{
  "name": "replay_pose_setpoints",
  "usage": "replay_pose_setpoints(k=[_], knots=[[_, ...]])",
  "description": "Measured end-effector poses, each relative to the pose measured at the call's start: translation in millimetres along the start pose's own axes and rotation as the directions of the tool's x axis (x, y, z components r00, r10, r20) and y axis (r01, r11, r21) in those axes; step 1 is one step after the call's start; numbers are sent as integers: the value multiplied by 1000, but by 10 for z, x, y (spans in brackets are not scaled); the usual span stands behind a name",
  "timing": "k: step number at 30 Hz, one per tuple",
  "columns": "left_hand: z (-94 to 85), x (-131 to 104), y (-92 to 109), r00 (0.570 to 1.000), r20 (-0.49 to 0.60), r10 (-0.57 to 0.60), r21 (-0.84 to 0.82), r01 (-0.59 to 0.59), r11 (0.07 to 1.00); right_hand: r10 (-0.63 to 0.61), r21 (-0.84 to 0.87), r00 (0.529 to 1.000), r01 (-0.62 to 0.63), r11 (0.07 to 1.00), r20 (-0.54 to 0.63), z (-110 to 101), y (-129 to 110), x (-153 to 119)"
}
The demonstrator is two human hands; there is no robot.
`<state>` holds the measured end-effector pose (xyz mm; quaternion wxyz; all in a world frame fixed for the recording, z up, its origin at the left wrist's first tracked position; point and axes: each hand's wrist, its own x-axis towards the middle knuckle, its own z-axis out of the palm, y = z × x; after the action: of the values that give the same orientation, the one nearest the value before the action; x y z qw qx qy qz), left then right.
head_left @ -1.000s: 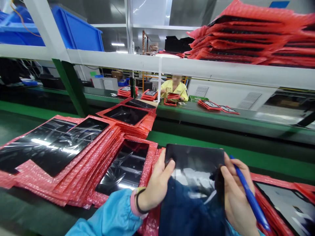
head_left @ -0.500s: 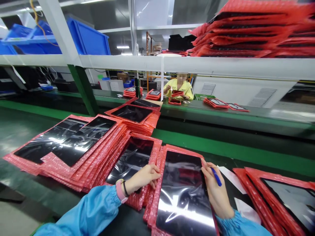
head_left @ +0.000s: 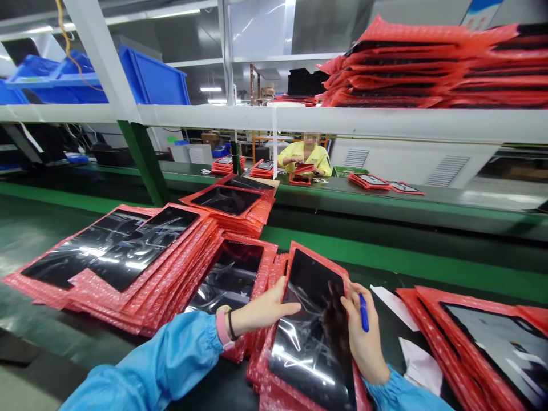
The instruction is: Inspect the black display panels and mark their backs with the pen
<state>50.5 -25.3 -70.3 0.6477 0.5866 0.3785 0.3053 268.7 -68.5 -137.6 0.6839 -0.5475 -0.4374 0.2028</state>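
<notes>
A glossy black screen panel (head_left: 317, 337) on a red bubble-wrap sleeve lies in front of me, tilted on top of a small pile. My left hand (head_left: 272, 305) grips its left edge, thumb on the glass and fingers out of sight at the sleeve's edge. At the right edge, my right hand (head_left: 363, 331) pinches the panel between thumb and fingers. A blue pen (head_left: 363, 312) is also tucked in that hand, sticking out between the fingers. Just left of the pile, another black panel (head_left: 231, 268) rests on red bubble wrap.
Stacks of red-wrapped panels (head_left: 141, 257) cover the left bench, with another stack (head_left: 226, 200) behind. More wrapped panels (head_left: 483, 331) and white paper scraps (head_left: 422, 365) lie right. A shelf beam (head_left: 321, 119) crosses overhead. A person in yellow (head_left: 306, 154) works opposite.
My left hand has moved right, from the sleeve's left edge onto the panel, its thumb now on the glass. The panel's far edge has risen and turned slightly. My right hand still holds its right edge.
</notes>
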Motion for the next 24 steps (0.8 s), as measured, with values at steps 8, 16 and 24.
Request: replay_pose_setpoints(k=[8,16,24], knots=[[-677,-122,-15,994,-108,-7,-157,-10,988,-177,-399,965,242,884,192,-429,133,191],[-1485,-363,-183,863,-496,-97,-44,86,995,-349,-601,880,474,643,322,-677,546,295],[-1603,-369,-315,762,-647,-39,110,144,984,-375,-678,815,578,454,443,-731,526,327]])
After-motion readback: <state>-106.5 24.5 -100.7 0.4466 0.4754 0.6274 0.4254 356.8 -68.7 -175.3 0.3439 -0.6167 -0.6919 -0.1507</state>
